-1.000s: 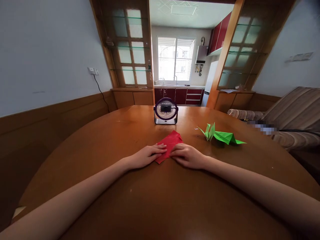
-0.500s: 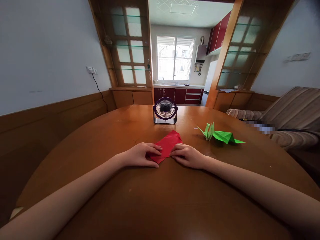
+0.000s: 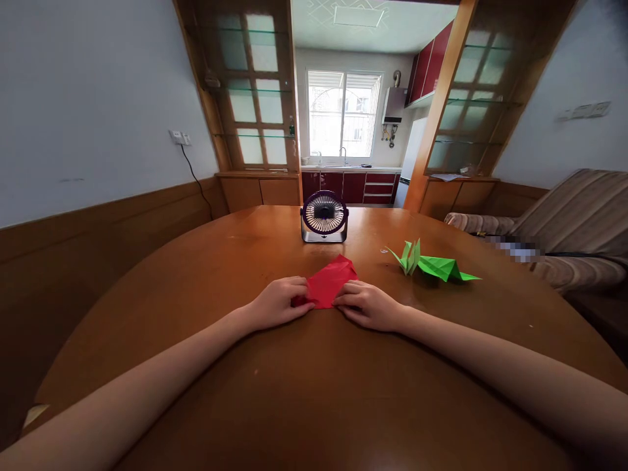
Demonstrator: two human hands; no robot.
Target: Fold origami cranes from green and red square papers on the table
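A folded piece of red paper (image 3: 330,282) lies on the wooden table (image 3: 314,386) between my hands. Its lower left part bends up under the fingers of my left hand (image 3: 279,302), which pinches that end between thumb and fingers. On the opposite side, my right hand (image 3: 366,305) has its fingertips closed on the lower right edge of the paper. The fingers cover parts of both edges. Right of my right hand rests a folded green paper figure (image 3: 439,267), with a paler, pointed paper piece (image 3: 411,258) at its left end.
A small dark desk fan (image 3: 324,214) stands on the table beyond the red paper. To the right is a striped armchair (image 3: 579,216). A black cord hangs from a wall socket (image 3: 179,137) on the left.
My left thumb has moved up and in, and the lower left point of the red paper is now folded up under my left fingers. My right hand has stayed nearly still.
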